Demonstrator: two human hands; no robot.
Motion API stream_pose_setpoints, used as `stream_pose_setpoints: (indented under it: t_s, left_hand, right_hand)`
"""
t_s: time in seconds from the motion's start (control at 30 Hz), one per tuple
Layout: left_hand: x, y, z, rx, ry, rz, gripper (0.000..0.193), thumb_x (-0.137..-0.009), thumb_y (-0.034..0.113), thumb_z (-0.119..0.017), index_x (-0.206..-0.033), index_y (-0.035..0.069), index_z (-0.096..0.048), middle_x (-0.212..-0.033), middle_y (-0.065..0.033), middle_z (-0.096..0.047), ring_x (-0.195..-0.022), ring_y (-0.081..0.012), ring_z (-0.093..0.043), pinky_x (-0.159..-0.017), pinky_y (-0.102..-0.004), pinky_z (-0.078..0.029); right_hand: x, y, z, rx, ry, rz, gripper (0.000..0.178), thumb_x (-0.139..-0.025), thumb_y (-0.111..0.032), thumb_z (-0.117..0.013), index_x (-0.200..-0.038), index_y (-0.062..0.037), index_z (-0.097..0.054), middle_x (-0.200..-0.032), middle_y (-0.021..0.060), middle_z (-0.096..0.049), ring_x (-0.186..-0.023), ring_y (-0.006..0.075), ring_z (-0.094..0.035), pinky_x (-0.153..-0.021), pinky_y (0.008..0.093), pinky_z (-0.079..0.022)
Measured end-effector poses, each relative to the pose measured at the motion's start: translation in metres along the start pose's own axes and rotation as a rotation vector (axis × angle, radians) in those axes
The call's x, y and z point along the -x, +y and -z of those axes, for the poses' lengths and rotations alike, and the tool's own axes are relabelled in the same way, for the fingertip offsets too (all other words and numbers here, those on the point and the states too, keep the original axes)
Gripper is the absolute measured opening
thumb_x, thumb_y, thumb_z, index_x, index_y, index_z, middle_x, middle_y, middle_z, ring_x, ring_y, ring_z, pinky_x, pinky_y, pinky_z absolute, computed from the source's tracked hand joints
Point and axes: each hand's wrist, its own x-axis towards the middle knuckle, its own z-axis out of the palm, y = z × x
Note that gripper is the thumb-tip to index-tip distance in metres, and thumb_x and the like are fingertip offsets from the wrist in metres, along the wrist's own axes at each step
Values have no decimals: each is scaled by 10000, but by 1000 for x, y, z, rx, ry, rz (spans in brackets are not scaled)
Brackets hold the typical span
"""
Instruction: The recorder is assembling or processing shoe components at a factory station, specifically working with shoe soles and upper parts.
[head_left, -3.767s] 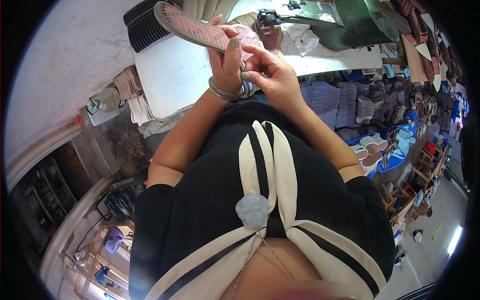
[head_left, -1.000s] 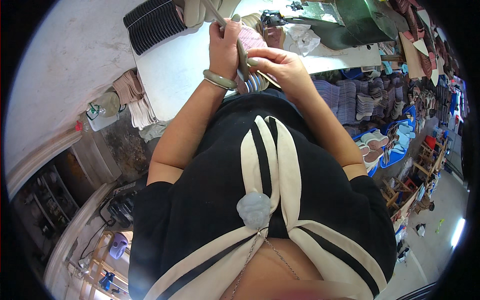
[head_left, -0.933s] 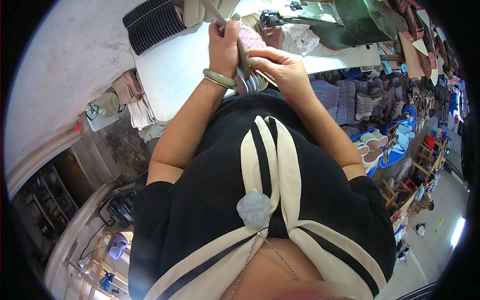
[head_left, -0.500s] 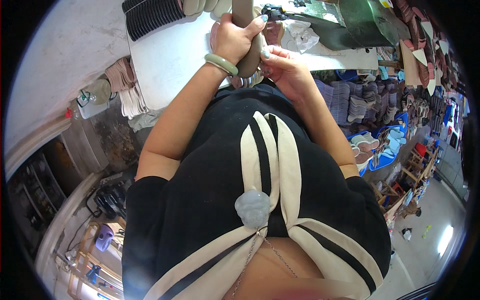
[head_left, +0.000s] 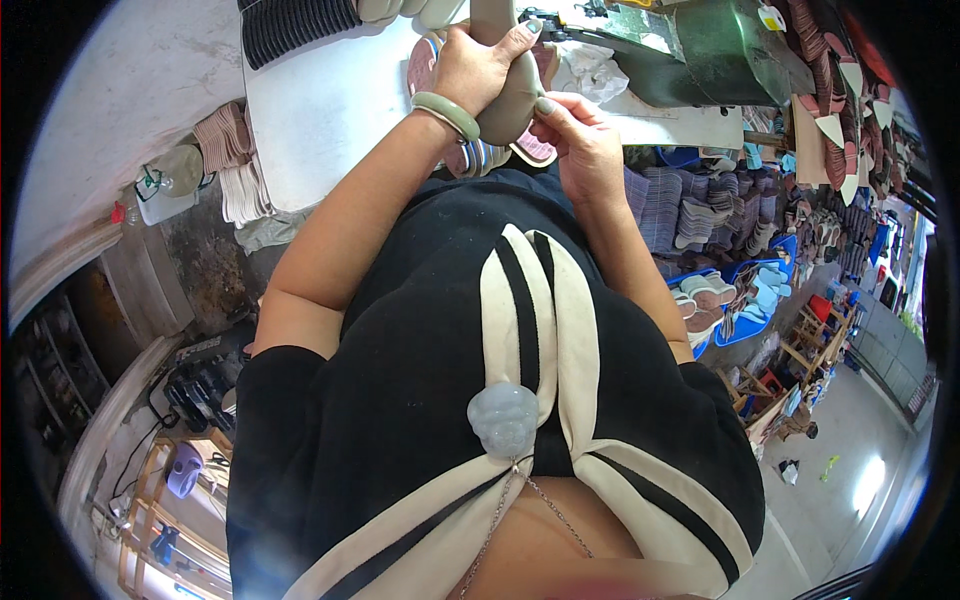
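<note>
A smooth taupe shoe sole (head_left: 508,112) is held up over the near edge of the white table (head_left: 320,130). My left hand (head_left: 474,72), with a pale green bangle on its wrist, wraps round its middle, thumb across the top. My right hand (head_left: 588,140) pinches the sole's right rim near the rounded lower end, thumb against forefinger. Whether a thread or trimming lies in that pinch is too small to tell. Pink-patterned soles with striped edges (head_left: 480,160) lie below and behind the held one, partly hidden by it and my left hand.
A green machine (head_left: 725,50) stands at the table's far right, beside crumpled white plastic (head_left: 590,72). Black soles (head_left: 300,28) stand in a row at the far left. Stacked insoles (head_left: 228,140) sit left of the table; blue baskets (head_left: 750,310) hold more pieces at right.
My right hand has moved slightly up and right along the sole's rim, its fingers more curled. The sole has tilted a little, showing more of the pink-patterned soles beneath.
</note>
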Motion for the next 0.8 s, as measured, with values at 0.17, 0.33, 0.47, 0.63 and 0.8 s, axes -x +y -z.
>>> stream_pose_setpoints:
  t_s: [0.17, 0.33, 0.47, 0.63, 0.8]
  left_hand:
    - [2, -3, -2, -166, 28, 54, 783, -720, 575, -680, -1063, -109, -511, -957, -223, -632, -878, -277, -636, -764, -330, -499]
    - [-2, 4, 3, -489, 57, -67, 786, -699, 591, -678, -1063, -78, -484, -1014, -278, -601, -943, -372, -615, -811, -405, -490]
    - [-3, 6, 6, -476, 64, 19, 823, -706, 621, -652, -1109, -70, -458, -1021, -279, -599, -970, -392, -605, -835, -405, -483]
    - [-7, 2, 6, -365, 88, 54, 828, -711, 643, -636, -1107, -66, -472, -1062, -272, -588, -1003, -387, -593, -873, -412, -462]
    - [-9, 3, 8, -446, 95, 3, 824, -719, 635, -635, -1130, -60, -467, -1059, -265, -589, -990, -369, -601, -863, -400, -466]
  right_hand:
    - [-12, 4, 10, -40, -108, -25, 112, -817, -75, -643, -904, -5, -632, -750, 7, -598, -626, 65, -507, -591, 180, -394]
    - [-15, 4, 11, 1, -184, -127, 88, -797, -69, -649, -860, -15, -619, -731, -4, -583, -611, 61, -482, -586, 185, -379]
    - [-15, 4, 6, -38, -115, -123, 121, -802, -82, -664, -901, -22, -628, -764, -1, -600, -645, 67, -514, -615, 184, -406]
    - [-14, 10, -3, -78, -35, 7, 182, -802, -36, -668, -977, -22, -618, -861, 22, -628, -732, 81, -573, -687, 200, -458]
    - [-11, 6, -9, 163, 14, 86, 152, -799, -34, -670, -945, -19, -629, -813, 17, -625, -700, 79, -557, -665, 199, -448]
